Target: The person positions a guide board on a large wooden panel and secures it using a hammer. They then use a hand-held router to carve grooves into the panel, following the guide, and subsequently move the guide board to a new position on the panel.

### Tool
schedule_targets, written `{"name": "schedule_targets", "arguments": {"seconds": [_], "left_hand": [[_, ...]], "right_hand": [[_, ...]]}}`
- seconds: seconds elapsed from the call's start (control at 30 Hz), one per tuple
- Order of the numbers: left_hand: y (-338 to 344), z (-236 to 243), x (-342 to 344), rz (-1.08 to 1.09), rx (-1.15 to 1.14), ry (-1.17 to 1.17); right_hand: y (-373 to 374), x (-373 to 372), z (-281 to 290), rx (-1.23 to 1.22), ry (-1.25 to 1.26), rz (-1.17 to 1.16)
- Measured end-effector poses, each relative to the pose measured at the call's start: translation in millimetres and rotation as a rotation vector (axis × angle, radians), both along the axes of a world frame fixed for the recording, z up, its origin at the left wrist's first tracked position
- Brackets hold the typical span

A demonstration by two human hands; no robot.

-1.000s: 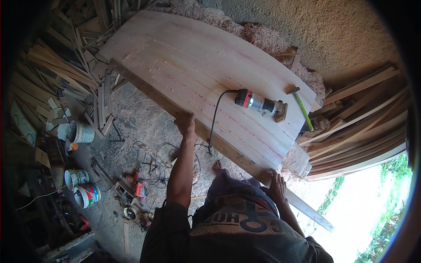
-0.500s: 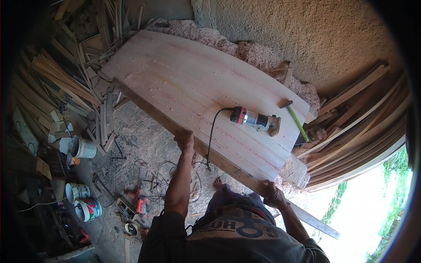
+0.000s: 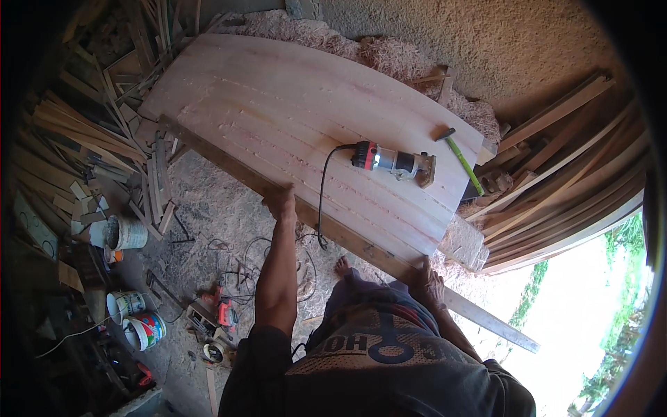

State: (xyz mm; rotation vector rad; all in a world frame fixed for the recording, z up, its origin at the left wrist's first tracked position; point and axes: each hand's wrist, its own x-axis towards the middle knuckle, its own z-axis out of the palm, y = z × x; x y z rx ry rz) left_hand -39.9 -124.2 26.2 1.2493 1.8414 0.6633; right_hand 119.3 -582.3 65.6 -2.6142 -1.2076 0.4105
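A long narrow wooden plank (image 3: 347, 240) runs along the near edge of a large pale wooden panel (image 3: 278, 104). My left hand (image 3: 281, 203) is closed round the plank near its middle. Farther right, by the panel's near right corner, my right hand (image 3: 426, 285) also grips the plank; some of its fingers are hidden. Past this hand a greyish length (image 3: 490, 324) sticks out to the right. On the panel lie a corded router (image 3: 392, 163), on its side, and a green-handled hammer (image 3: 462, 160) close to the right edge.
Wood offcuts (image 3: 83, 132) are heaped at left, and long boards (image 3: 563, 187) are stacked at right. Buckets (image 3: 144, 330), a red power tool (image 3: 226, 313) and tangled cords (image 3: 243, 267) sit on the dusty floor. Shavings (image 3: 396, 59) line the rough wall.
The whole scene has shifted slightly up and left in view, with the panel, router and hammer together. Both hands keep their hold on the plank.
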Motion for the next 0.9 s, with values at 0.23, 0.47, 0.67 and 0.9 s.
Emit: {"name": "schedule_targets", "arguments": {"seconds": [0.23,0.47,0.67,0.9], "left_hand": [[3.2,30.9,12.3,-0.028,-0.091,0.147],[23.9,5.3,-12.7,0.014,-0.098,0.102],[4.7,2.9,-13.6,-0.037,-0.018,-0.267],[13.8,28.7,-6.5,0.08,0.112,-0.009]], "right_hand": [[-2.5,24.5,11.5,-0.117,0.205,0.112],[0.8,14.9,12.1,-0.135,0.254,0.19],[-6.8,3.1,13.9,-0.042,0.2,0.091],[22.2,10.5,73.2,-0.192,0.331,0.114]]}}
